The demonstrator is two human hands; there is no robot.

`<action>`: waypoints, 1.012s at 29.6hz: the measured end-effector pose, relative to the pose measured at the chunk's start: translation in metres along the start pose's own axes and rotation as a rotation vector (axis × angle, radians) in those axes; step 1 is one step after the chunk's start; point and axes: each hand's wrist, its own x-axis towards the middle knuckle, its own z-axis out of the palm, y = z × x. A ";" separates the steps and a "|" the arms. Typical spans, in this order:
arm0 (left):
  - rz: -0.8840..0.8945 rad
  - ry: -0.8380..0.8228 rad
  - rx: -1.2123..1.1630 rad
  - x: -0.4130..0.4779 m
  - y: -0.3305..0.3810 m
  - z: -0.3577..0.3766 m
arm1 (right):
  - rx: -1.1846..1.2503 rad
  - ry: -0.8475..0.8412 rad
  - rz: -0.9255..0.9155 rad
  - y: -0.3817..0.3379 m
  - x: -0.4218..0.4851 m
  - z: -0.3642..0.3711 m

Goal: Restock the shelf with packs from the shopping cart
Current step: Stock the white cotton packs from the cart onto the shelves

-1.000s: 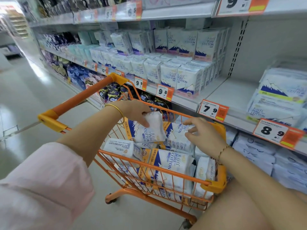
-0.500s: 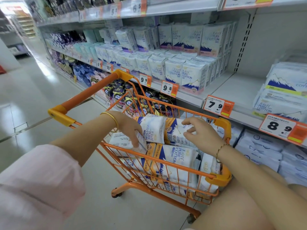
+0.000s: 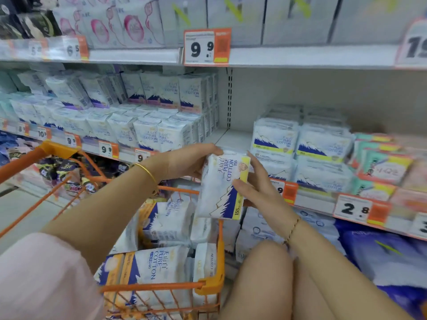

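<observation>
Both hands grip one pack (image 3: 221, 188): the left hand (image 3: 191, 161) curls over its top corner, the right hand (image 3: 258, 192) pinches its right edge, thumb on the front. It stands upright above the cart's (image 3: 208, 285) far right corner. Bare shelf (image 3: 233, 139) lies just beyond, left of the matching stack (image 3: 275, 139), nearer the right hand.

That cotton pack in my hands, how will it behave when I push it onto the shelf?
Probably soft and light: the pack looks puffy, held easily between the left hand and right hand. Its plastic-looking wrap may be slippery. It likely won't roll; similar packs lie stacked flat on the shelf.
</observation>
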 end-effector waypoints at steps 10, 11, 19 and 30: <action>0.180 0.004 0.221 0.085 0.042 0.073 | 0.328 0.534 -0.073 -0.006 0.001 -0.101; 0.223 0.056 0.259 0.094 0.046 0.075 | 0.268 0.568 -0.066 -0.007 0.003 -0.106; 0.469 0.294 0.589 0.148 0.051 0.097 | -0.702 0.780 0.014 0.002 0.025 -0.148; 0.586 0.524 0.410 0.161 0.025 0.110 | -0.815 0.760 0.183 0.009 0.033 -0.149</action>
